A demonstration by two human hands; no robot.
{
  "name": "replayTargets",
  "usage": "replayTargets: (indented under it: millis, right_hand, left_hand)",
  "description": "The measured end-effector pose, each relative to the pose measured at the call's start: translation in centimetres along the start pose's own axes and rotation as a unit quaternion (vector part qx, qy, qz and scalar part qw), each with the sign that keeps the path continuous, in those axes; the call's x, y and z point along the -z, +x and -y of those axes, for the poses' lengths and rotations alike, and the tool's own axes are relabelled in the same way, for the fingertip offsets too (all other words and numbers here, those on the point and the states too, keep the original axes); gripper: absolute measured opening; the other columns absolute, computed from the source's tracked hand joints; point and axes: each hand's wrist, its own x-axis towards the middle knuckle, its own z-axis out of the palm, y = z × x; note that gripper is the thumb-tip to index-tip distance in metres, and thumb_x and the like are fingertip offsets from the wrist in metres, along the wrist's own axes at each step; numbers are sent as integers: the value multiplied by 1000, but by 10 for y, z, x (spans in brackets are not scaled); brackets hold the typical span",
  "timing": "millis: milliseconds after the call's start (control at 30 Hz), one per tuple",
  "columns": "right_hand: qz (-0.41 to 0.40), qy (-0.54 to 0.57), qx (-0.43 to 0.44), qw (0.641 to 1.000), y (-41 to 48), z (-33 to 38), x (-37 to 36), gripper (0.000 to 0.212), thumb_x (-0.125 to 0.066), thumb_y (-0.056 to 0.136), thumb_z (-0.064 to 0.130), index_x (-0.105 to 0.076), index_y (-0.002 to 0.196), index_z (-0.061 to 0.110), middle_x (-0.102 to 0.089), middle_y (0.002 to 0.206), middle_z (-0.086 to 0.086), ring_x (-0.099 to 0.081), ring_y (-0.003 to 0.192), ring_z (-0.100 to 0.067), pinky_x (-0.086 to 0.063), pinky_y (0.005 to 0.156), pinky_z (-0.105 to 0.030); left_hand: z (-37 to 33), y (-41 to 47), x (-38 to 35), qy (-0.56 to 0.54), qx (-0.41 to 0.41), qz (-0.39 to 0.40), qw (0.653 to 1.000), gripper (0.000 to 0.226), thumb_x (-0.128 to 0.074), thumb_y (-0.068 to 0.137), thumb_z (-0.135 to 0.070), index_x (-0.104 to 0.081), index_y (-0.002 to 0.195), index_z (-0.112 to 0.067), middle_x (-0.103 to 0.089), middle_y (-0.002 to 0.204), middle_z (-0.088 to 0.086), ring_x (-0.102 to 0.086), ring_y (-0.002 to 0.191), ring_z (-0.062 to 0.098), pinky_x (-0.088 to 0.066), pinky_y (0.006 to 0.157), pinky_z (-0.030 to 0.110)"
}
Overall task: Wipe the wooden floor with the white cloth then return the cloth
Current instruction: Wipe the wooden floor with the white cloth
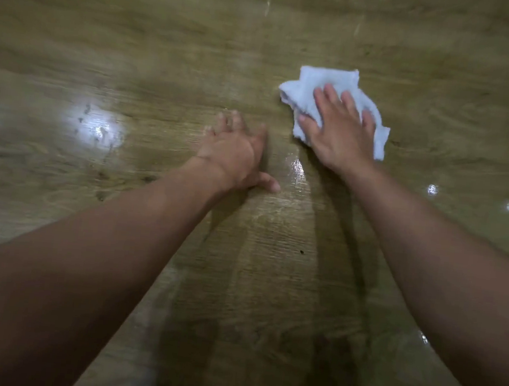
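Wooden floor (168, 44) across the entire view, glossy, grain smeared by blur. Left forearm (85, 254) reaching in from lower left, right forearm (443, 257) from lower right, both bare. White cloth (329, 78) crumpled on the floor, right of centre in the upper half of the view, partly covered. Right hand (340, 132) laid flat on top of the cloth, fingers straight and spread, pressing down rather than curled around it. Left hand (235, 153) near the cloth but apart from it, palm down on bare boards, fingers splayed, thumb stuck out, holding nothing. Bright glare patch (98, 128) at left. Smaller shine (297, 169) between the two wrists. Tiny dark speck (301, 252) between the forearms.
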Motion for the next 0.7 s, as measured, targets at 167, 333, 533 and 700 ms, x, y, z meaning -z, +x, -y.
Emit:
replayTargets:
  millis: [167, 333, 533, 700]
  right_hand:
    - [-25, 24, -1, 999, -25, 3, 0, 57, -27, 100, 52, -24, 151, 25, -17, 160, 6, -9, 147, -19, -8, 115, -47]
    - [-16, -3, 27, 1000, -99, -6, -10, 54, -29, 102, 46, -22, 152, 26, -16, 160, 9, -8, 148, -15, -7, 116, -40]
    - [3, -8, 22, 1000, -6, -35, 14, 55, -27, 102, 46, -21, 152, 23, -15, 160, 5, -9, 148, -19, -7, 115, -45]
    - [-36, 15, 8, 999, -59, -31, 1, 56, -31, 101, 48, -28, 149, 22, -22, 158, 5, -14, 147, -19, -13, 113, -43]
  left_hand:
    - [-29, 4, 19, 23, -13, 48, 998, 113, -79, 70, -47, -11, 151, -6, 3, 157, 26, -4, 145, 43, -15, 117, 48]
    - [-34, 12, 28, 40, -22, 79, 996, 127, -86, 64, -39, 1, 154, -16, -15, 154, 29, -12, 143, 45, -20, 115, 51]
    - [-60, 23, 31, 69, 22, 113, 991, 134, -92, 56, -20, 2, 151, -3, -3, 154, 32, -13, 139, 55, -28, 108, 63]
    - [-58, 14, 36, 81, -6, 91, 992, 131, -90, 60, -23, 2, 152, -8, 1, 153, 34, -25, 137, 50, -32, 107, 55]
